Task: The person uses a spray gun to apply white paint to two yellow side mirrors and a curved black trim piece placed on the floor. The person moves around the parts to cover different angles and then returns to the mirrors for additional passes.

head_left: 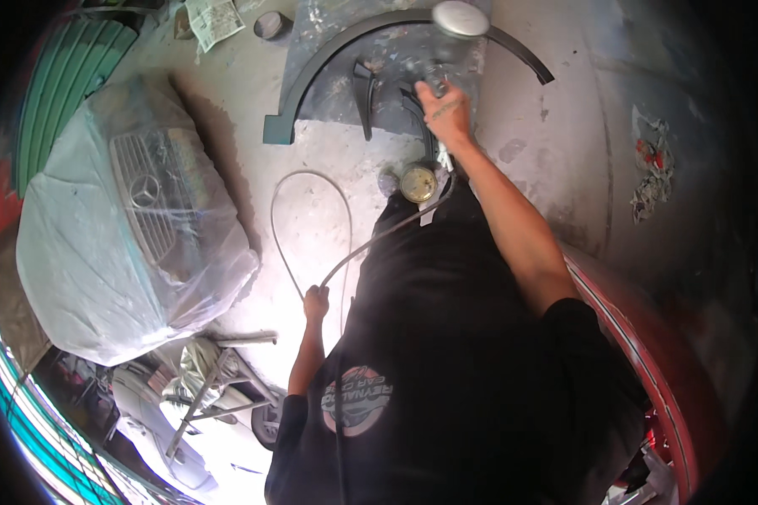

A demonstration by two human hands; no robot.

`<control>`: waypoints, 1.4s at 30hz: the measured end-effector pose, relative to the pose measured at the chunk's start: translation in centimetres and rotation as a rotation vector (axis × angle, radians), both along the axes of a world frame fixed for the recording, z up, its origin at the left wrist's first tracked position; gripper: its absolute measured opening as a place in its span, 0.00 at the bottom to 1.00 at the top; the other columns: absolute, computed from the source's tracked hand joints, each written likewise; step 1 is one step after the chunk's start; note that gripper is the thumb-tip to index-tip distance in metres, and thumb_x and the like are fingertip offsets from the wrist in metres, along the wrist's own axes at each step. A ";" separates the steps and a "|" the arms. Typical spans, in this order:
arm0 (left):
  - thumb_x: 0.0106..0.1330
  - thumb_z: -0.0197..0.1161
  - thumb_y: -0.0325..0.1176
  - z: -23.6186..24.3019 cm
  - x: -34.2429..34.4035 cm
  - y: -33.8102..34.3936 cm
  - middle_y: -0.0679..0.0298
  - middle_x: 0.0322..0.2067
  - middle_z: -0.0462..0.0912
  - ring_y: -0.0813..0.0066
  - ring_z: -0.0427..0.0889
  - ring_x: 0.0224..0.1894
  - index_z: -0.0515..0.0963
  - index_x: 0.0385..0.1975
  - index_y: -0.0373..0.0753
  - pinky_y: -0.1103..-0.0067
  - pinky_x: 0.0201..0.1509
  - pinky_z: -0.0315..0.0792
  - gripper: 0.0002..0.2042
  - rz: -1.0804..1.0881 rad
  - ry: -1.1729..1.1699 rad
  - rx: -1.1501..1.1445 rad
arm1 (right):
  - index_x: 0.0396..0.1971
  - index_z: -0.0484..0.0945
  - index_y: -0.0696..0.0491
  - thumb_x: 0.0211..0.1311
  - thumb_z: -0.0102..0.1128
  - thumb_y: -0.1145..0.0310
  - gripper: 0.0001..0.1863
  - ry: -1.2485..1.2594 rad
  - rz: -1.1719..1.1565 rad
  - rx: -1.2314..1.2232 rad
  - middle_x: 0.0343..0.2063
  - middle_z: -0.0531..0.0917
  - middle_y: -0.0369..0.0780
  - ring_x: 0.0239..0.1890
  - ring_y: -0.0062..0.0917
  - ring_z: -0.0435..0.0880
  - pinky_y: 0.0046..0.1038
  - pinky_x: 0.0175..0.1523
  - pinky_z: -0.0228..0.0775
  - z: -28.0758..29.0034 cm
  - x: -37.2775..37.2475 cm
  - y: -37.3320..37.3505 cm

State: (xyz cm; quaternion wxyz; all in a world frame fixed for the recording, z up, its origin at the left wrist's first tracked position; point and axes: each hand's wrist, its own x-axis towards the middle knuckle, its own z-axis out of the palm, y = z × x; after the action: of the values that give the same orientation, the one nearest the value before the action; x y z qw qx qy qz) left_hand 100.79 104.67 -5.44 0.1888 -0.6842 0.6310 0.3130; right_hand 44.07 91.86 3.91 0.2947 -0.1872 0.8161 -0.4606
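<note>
Spray gun point(461, 20), blurred, seemingly gripped in right hand point(446, 111); arch trim point(332, 50) curves ahead of it, long axis running from its left to right; left hand point(315, 302), farther back, closed round hose point(354, 253).

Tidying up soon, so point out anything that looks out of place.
A crumpled, pale heap with red patches at the right, apart from the curved dark strip, looks like discarded cloth or paper; I cannot tell which. A loose printed sheet at the upper left also looks stray.
</note>
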 end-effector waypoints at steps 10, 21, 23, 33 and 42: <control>0.69 0.57 0.46 -1.2 2.4 2.9 0.42 0.35 0.82 0.35 0.80 0.40 0.78 0.32 0.35 0.52 0.44 0.72 0.18 0.031 0.165 0.018 | 0.40 0.84 0.62 0.60 0.65 0.54 0.23 0.000 0.354 0.004 0.29 0.86 0.53 0.36 0.47 0.87 0.41 0.44 0.75 2.1 4.8 -1.1; 0.73 0.54 0.39 -2.1 3.6 4.4 0.47 0.36 0.81 0.41 0.81 0.39 0.78 0.33 0.36 0.53 0.40 0.75 0.13 -0.243 0.290 -0.017 | 0.37 0.83 0.61 0.62 0.64 0.54 0.21 0.189 0.180 -0.030 0.29 0.85 0.55 0.37 0.53 0.85 0.44 0.44 0.74 0.8 4.6 -1.9; 0.72 0.55 0.39 -2.7 3.7 3.8 0.47 0.35 0.81 0.42 0.81 0.38 0.78 0.33 0.36 0.53 0.39 0.75 0.12 -0.136 0.260 -0.008 | 0.40 0.83 0.60 0.62 0.63 0.54 0.21 0.218 0.281 -0.029 0.29 0.85 0.54 0.37 0.51 0.85 0.44 0.44 0.75 0.7 6.4 -1.5; 0.68 0.60 0.41 -2.4 2.7 3.8 0.41 0.29 0.81 0.36 0.81 0.36 0.75 0.29 0.32 0.53 0.39 0.72 0.15 0.067 0.338 -0.043 | 0.46 0.82 0.61 0.62 0.62 0.53 0.25 0.078 0.812 0.010 0.31 0.85 0.56 0.39 0.51 0.85 0.44 0.47 0.75 0.3 10.9 0.2; 0.68 0.60 0.40 -2.6 3.0 6.9 0.43 0.29 0.82 0.36 0.80 0.37 0.77 0.30 0.35 0.54 0.38 0.72 0.13 0.136 0.401 -0.055 | 0.46 0.82 0.61 0.63 0.64 0.54 0.24 0.226 0.558 -0.030 0.29 0.85 0.54 0.35 0.44 0.88 0.39 0.42 0.76 -0.2 10.3 -2.1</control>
State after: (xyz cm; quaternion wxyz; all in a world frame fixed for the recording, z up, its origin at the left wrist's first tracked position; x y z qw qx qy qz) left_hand 103.77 111.55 -8.08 0.0193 -0.6542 0.6166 0.4375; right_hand 54.40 89.76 3.74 0.3145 -0.4586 0.7539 -0.3499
